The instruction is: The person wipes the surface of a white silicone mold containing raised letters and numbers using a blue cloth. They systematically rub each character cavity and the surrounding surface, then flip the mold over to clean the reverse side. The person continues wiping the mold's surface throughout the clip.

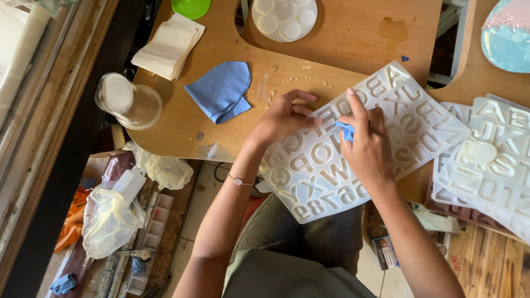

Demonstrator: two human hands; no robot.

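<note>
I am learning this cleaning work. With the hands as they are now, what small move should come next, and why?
Probably slide the blue cloth along to the next letter hollow. The right hand presses it into the white letter mould, the left hand steadies the mould, and many hollows lie beside it.

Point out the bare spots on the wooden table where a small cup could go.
Bare wood lies between the blue cloth and the round mould, and below the clear cup. The right side is crowded with letter moulds.

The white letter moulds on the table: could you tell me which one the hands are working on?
The single mould overhanging the table's front edge; the left hand steadies it and the right hand presses a small blue cloth into it. The other moulds lie stacked, untouched.
</note>
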